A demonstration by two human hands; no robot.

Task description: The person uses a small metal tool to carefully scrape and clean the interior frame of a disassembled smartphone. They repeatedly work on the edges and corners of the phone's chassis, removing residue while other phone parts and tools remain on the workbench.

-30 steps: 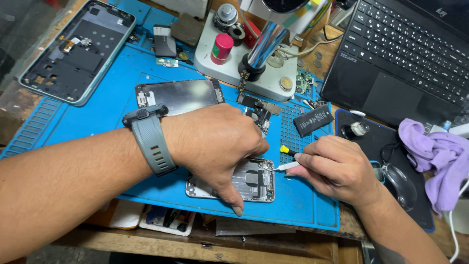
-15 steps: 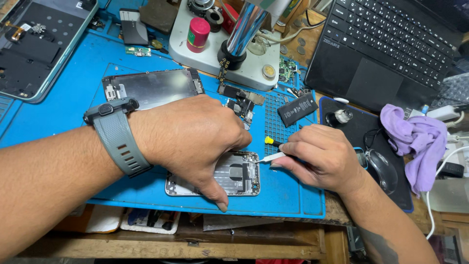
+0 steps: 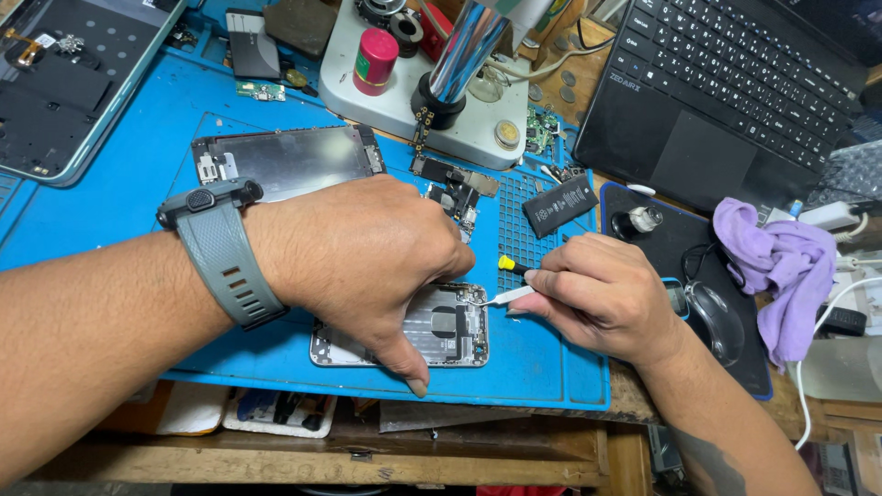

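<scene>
Left hand [image 3: 358, 266]: pressed down on an opened phone shell [image 3: 441, 331], fingers curled over its upper part and thumb planted at its near edge; a grey watch [image 3: 220, 248] sat on the wrist.
Right hand [image 3: 597, 294]: fingers closed in a pinch on thin metal tweezers [image 3: 505, 296], whose tip touched the shell's upper right corner; a yellow-tipped tool [image 3: 508, 264] poked out just above the knuckles.
Phone shell: lay flat near the front edge of the blue mat [image 3: 138, 165], open side up, largely hidden under the left hand.
Handling, judged: the shell looked light and stiff but thin, with small exposed parts inside that seemed fragile; holding it by the outer frame edges, not the inner parts, appeared safest. The tweezers looked springy and slim, best pinched mid-shaft.
Nearby on the mat: a dark screen panel [image 3: 285, 161] behind the left wrist, small circuit boards [image 3: 455, 184] and a black battery [image 3: 560, 204] just beyond the hands.
Farther off: a white stand base [image 3: 358, 101] with a red cap [image 3: 375, 57], a laptop [image 3: 726, 92], a purple cloth [image 3: 781, 266], a mouse [image 3: 715, 317] on a black pad.
Counter [image 3: 413, 455]: wooden, carrying the mat.
</scene>
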